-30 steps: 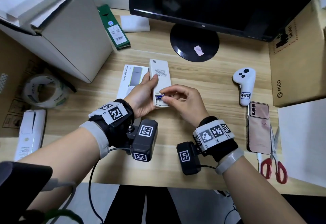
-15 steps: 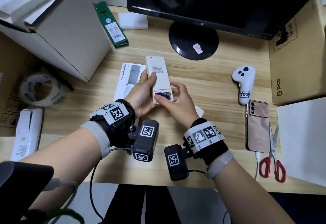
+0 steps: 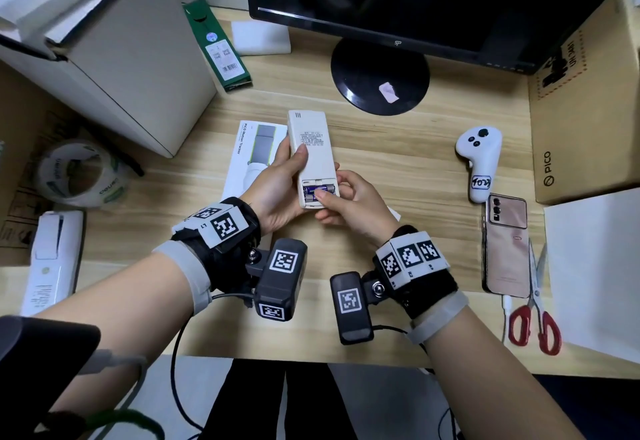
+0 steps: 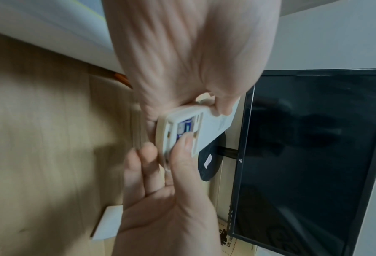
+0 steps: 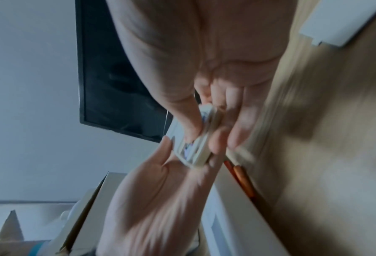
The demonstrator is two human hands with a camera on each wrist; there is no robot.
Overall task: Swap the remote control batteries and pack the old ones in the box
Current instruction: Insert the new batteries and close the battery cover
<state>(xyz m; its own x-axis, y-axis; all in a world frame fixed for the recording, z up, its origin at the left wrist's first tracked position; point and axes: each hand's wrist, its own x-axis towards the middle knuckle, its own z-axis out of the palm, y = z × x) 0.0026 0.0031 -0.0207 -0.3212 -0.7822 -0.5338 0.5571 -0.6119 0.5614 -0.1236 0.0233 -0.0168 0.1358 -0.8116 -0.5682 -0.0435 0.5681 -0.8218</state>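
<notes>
Remote (image 3: 310,148) light, rigid, slick; left hand (image 3: 277,190) fingers clamped round it. Right hand (image 3: 353,207) thumb presses batteries (image 3: 313,191), fingers curled behind the case; small, smooth, best pried at one end.

The white remote control (image 3: 311,155) is held back-side up above the desk (image 3: 398,162), its long axis pointing toward twelve o'clock. Its battery compartment at the six o'clock end stands uncovered, with blue-labelled batteries (image 3: 317,190) seated inside.

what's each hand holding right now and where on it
Left hand grips the white rectangular remote mid-body; right hand holds its lower end, thumb on the batteries.
</notes>
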